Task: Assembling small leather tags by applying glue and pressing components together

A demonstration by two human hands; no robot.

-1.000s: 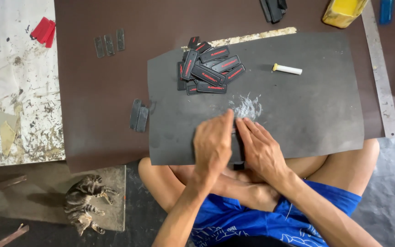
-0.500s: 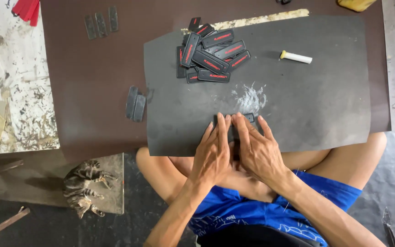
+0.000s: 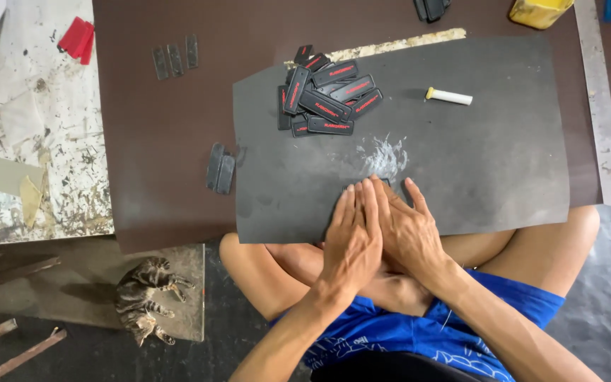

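Note:
My left hand point(image 3: 351, 237) and my right hand point(image 3: 411, 226) lie flat, side by side, pressing down on the near edge of a dark grey sheet point(image 3: 489, 155). The left fingers partly overlap the right ones. A sliver of a small black patch point(image 3: 385, 182) shows at the fingertips; the rest is hidden under the hands. Just beyond the fingertips is a whitish smear point(image 3: 385, 154) on the sheet. A pile of several black rubber labels with red print point(image 3: 327, 99) rests on the sheet's far left. A white chalk-like stick point(image 3: 450, 95) lies to the right of the pile.
The sheet lies on a brown board point(image 3: 157, 141) across my lap. Two black pieces point(image 3: 220, 168) and three small ones point(image 3: 175, 58) sit on the board. A steel ruler point(image 3: 599, 106) runs along the right. There is a yellow container point(image 3: 539, 10), a red item point(image 3: 78, 39), and a cat point(image 3: 146, 290) on the floor.
My hands have gone from curled around a small dark piece to flat, fingers straight and pressed together on the sheet. The view has shifted slightly.

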